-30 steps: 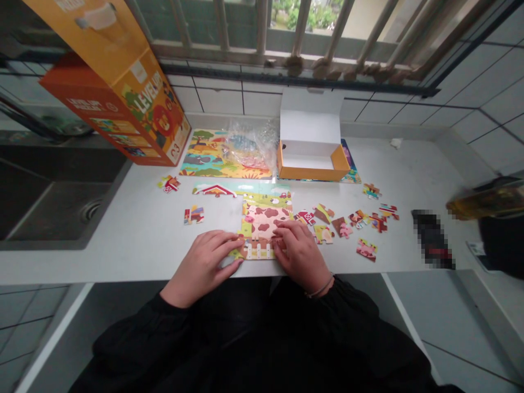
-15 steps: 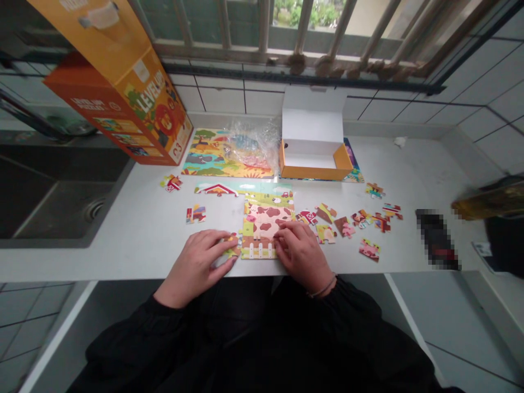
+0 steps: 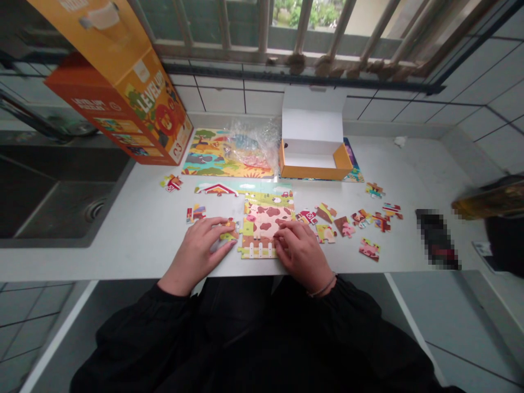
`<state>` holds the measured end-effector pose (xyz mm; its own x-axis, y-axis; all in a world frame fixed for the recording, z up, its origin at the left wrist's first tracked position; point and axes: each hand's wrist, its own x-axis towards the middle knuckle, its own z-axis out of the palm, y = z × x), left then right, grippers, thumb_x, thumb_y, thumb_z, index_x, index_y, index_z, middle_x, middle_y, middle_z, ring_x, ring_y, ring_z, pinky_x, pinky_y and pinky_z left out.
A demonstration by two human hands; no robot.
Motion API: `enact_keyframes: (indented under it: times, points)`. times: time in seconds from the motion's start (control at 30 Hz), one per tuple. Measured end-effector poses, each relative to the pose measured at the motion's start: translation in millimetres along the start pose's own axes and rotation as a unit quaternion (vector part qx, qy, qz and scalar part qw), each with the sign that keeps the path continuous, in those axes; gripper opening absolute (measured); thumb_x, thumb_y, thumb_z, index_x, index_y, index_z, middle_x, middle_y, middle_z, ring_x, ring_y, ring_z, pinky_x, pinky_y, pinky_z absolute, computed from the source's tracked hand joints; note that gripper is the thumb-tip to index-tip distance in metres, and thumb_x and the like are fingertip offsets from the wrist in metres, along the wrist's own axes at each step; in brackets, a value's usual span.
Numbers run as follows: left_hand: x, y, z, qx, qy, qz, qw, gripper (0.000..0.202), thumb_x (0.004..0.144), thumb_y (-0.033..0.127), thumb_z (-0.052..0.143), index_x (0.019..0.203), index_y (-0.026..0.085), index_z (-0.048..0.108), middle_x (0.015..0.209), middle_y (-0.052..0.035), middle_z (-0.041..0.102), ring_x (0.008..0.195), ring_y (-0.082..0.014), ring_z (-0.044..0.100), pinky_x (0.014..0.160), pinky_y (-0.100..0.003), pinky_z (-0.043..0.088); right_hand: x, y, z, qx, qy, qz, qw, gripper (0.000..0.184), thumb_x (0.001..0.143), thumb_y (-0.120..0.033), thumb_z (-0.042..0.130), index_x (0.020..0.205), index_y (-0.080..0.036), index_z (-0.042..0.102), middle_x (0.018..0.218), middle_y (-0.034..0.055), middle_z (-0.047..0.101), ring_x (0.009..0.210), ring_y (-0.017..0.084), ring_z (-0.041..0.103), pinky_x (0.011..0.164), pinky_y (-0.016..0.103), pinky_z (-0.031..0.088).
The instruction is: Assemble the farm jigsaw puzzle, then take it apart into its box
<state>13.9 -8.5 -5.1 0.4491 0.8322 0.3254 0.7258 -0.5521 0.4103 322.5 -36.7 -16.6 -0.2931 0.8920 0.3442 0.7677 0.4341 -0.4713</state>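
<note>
Left hand (image 3: 198,248) with one puzzle piece (image 3: 229,234) partly beneath it

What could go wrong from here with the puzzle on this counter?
The puzzle piece at the left hand lies close beside the cow section, so a stray push might knock that section out of line. The right hand could jostle the nearby loose pieces. The barn-roof strip seems joined at one end only, so it might come apart.
</note>
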Motion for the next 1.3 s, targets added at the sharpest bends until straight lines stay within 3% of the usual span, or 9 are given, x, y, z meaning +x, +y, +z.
enact_keyframes:
  times: [0.17,0.53,0.73,0.9,1.3]
  points:
    - [9.9,-1.5,2.9,0.016,-0.028,0.02,0.999,0.017,0.105,0.034,0.071,0.118,0.027,0.078,0.136,-0.0084,0.075,0.126,-0.0307,0.068,0.113,-0.054,0.05,0.4,0.3,-0.1,0.004,-0.001,0.0,1.0,0.01,0.103,-0.02,0.068,0.111,-0.024,0.071,0.132,0.0118,0.072,0.127,0.031,0.064,0.112,0.054,0.053]
    - [8.8,0.9,1.9,0.025,-0.024,0.03,0.999,0.015,0.105,0.034,0.07,0.115,0.027,0.078,0.138,-0.0087,0.074,0.126,-0.0308,0.069,0.109,-0.052,0.051,0.7,-0.9,-0.7,0.004,-0.005,0.002,1.0,0.009,0.105,-0.021,0.066,0.112,-0.024,0.07,0.132,0.0121,0.072,0.128,0.032,0.064,0.112,0.053,0.053]
    - [9.0,2.8,2.1,0.012,-0.023,0.004,1.0,0.038,0.104,0.037,0.07,0.141,0.026,0.064,0.141,-0.0097,0.074,0.131,-0.0308,0.068,0.115,-0.051,0.049,0.5,-0.5,-0.4,0.006,-0.005,0.001,1.0,0.009,0.105,-0.02,0.065,0.111,-0.024,0.071,0.133,0.012,0.072,0.128,0.031,0.064,0.112,0.053,0.053]
    - [8.8,2.7,2.5,0.011,-0.024,-0.012,1.0,0.046,0.103,0.04,0.07,0.145,0.025,0.058,0.143,-0.0111,0.072,0.132,-0.0319,0.067,0.116,-0.051,0.049,0.6,-0.7,-1.0,0.009,-0.007,0.003,1.0,0.01,0.105,-0.02,0.064,0.112,-0.025,0.071,0.133,0.0122,0.072,0.128,0.032,0.063,0.112,0.054,0.053]
    - [8.3,4.4,-3.4,-0.008,-0.032,0.015,0.999,0.029,0.107,0.03,0.061,0.134,0.029,0.072,0.149,-0.0086,0.069,0.138,-0.0304,0.063,0.117,-0.052,0.048,0.1,0.2,-0.5,0.006,-0.007,0.004,1.0,0.009,0.105,-0.021,0.064,0.111,-0.024,0.071,0.133,0.0123,0.071,0.126,0.031,0.063,0.112,0.054,0.052]
